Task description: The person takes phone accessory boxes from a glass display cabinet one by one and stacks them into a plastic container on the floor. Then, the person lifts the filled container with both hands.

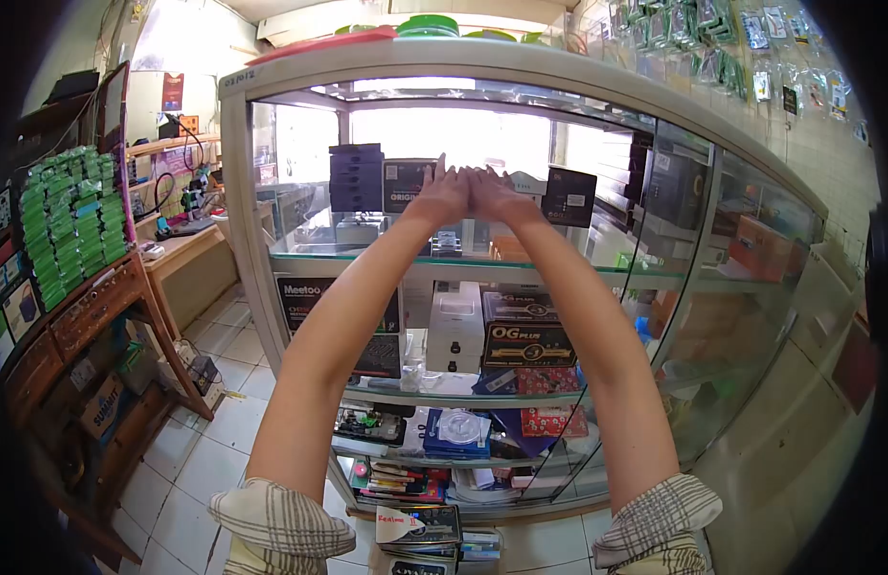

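Both arms reach into the top shelf of a glass display cabinet (420,256). My left hand (441,196) has its fingers stretched out at the right side of a black box (402,184) marked "ORIGI…". Beside it, nearly touching, is my right hand (500,195), fingers also extended, near a pale label or box (530,183) and a dark box (570,196). Whether the fingertips press on a box behind them cannot be made out. A stack of dark, flat boxes (355,177) stands at the left end of this shelf.
Lower shelves hold a white box (455,331), "OG Plus" boxes (529,343) and a Meetoo box (310,299). More boxes (417,527) stand on the floor in front. Left is a wooden table (90,311) with green packets (72,225). Sliding glass (688,220) bounds the right.
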Demonstrator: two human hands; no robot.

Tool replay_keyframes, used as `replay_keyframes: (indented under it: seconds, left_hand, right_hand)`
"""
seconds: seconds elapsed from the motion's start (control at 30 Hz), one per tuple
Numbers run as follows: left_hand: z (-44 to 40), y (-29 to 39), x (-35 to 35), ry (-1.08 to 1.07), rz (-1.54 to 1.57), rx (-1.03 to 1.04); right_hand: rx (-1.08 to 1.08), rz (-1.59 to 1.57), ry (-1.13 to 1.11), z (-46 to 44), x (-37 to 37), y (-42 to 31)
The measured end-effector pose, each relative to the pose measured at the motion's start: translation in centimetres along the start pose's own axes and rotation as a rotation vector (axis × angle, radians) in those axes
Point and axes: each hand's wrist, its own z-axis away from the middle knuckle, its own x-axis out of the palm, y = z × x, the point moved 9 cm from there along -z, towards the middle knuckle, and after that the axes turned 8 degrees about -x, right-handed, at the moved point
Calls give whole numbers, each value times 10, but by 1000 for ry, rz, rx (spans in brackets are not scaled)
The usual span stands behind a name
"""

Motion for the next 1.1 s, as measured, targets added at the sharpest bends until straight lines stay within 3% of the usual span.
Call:
replay_keyframes:
  seconds: [0.07, 0.13, 0.23, 0.3, 0.63, 0.7, 0.83, 1.0, 1.1]
  left_hand:
    - [-5, -3, 10, -28, -117, -55]
    - [2, 0, 3, -6, -46, -53]
    - [6, -1, -5, 152, -2, -36]
    - [5, 1, -15, 315, 21, 41]
    - [26, -2, -37, 549, 88, 91]
    - [27, 3, -40, 553, 56, 72]
    - [84, 23, -76, 693, 119, 15]
    - [145, 42, -111, 822, 108, -23]
    - [188, 52, -126, 913, 246, 66]
  right_hand:
    - [-38, 50, 28, 3, -10, -4]
    - [-75, 92, 58, 1, -12, -6]
    - [-57, 30, 230, -4, -20, 0]
    - [-169, 94, 495, 0, -31, -4]
    - [-220, 146, 543, 46, -63, -34]
    - [-288, 162, 726, 76, -79, -46]
    - [-196, 93, 788, 110, -90, -55]
    - [-247, 268, 903, 170, -114, -86]
    - [-274, 299, 983, 211, -126, -106]
